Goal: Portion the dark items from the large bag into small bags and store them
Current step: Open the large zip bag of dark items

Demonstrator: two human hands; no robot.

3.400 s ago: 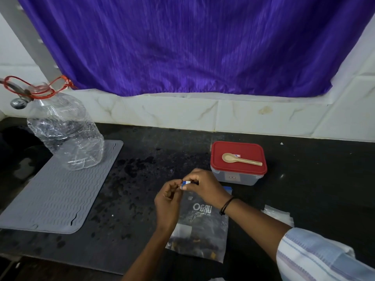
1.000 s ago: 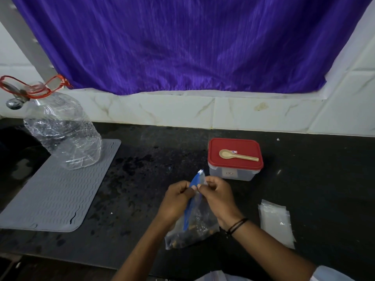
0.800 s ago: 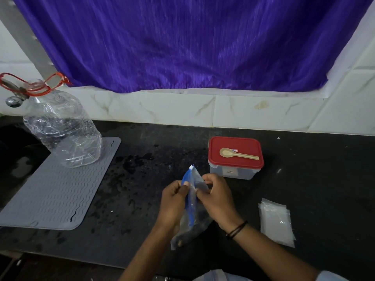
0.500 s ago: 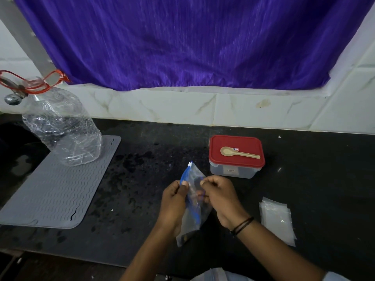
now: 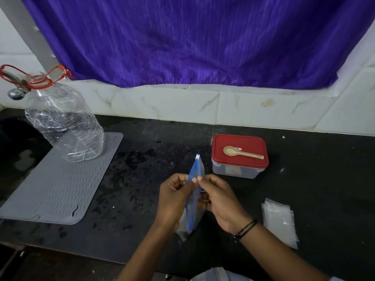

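Early yet | left hand (image 5: 174, 196) and right hand (image 5: 218, 197) pinch zip-lock bag (image 5: 193, 199) mouth apart above near bench (image 5: 314, 179) | small bags (image 5: 281, 222) stacked right, unfilled | portioning, storing remain

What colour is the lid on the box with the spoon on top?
Red. The lid shows clearly in the head view, under the beige spoon.
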